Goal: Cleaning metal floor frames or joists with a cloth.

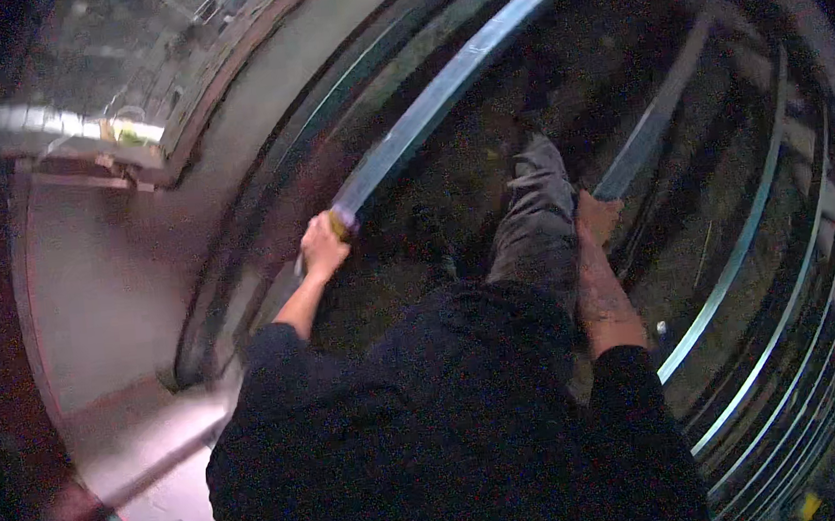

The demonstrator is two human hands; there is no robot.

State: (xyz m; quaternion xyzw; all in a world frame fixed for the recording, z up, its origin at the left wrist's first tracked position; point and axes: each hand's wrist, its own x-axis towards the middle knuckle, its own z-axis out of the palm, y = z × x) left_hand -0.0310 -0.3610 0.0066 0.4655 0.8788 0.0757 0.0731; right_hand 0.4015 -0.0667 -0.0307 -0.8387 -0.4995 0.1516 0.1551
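Note:
My left hand (324,246) is closed around a long pale metal rail (447,95) that slants away to the upper right. At its fingers is a small yellowish, purple-edged thing (340,225), too blurred to name. On my other side, my right hand (598,217) is wrapped round a second, greyer rail (653,117), which also runs up and to the right. Its fingertips are partly hidden. One grey-trousered leg (533,209) of mine extends forward between the two rails.
Several thin parallel metal bars (739,255) curve along the right side. Dark ground (462,196) lies between the rails. Left of me are a pale, smeared surface (109,290) and a brown-edged frame (219,74) with a bright, cluttered area behind it.

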